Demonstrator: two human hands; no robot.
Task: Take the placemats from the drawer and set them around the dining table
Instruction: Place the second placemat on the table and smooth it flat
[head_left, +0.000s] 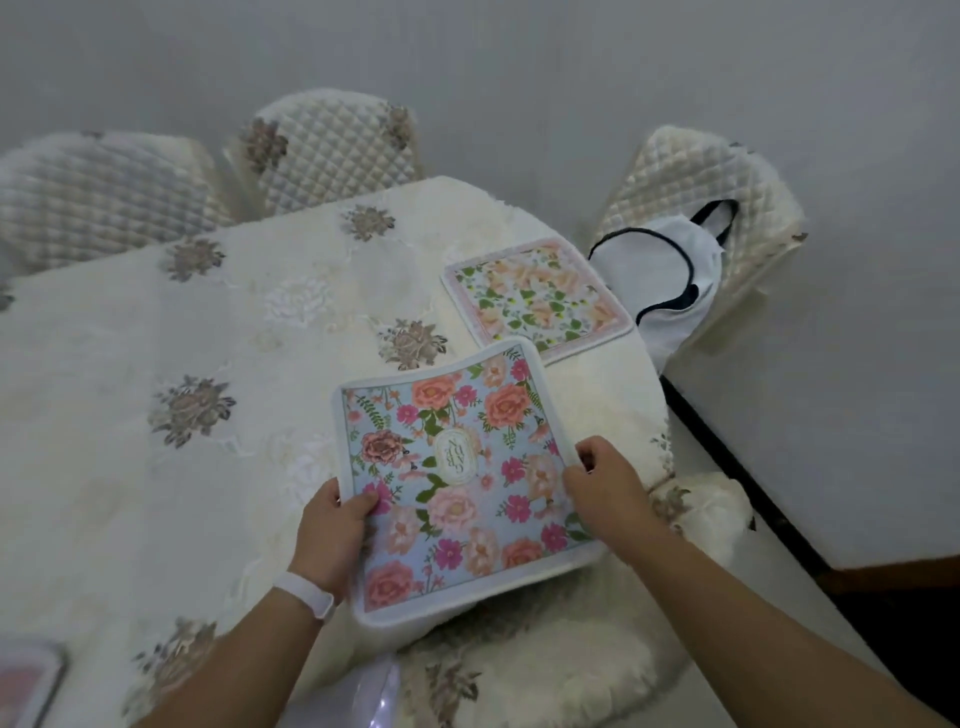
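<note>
A blue placemat (457, 478) with pink and orange flowers is held over the near right edge of the dining table (156, 364). My left hand (332, 530) grips its left edge and my right hand (602, 483) grips its right edge. The mat's far end curls up slightly and its near end hangs past the table's edge. Beyond it, a white placemat (535, 296) with peach flowers lies flat at the table's far right corner. A third mat (26, 680) with a pink middle shows partly at the bottom left corner.
A cream tablecloth with brown flower motifs covers the table. Quilted chairs (332, 150) stand at the far side and one (701, 192) at the right end carries a white bag (670, 280). A fluffy-cushioned chair seat (545, 670) sits just below the held mat.
</note>
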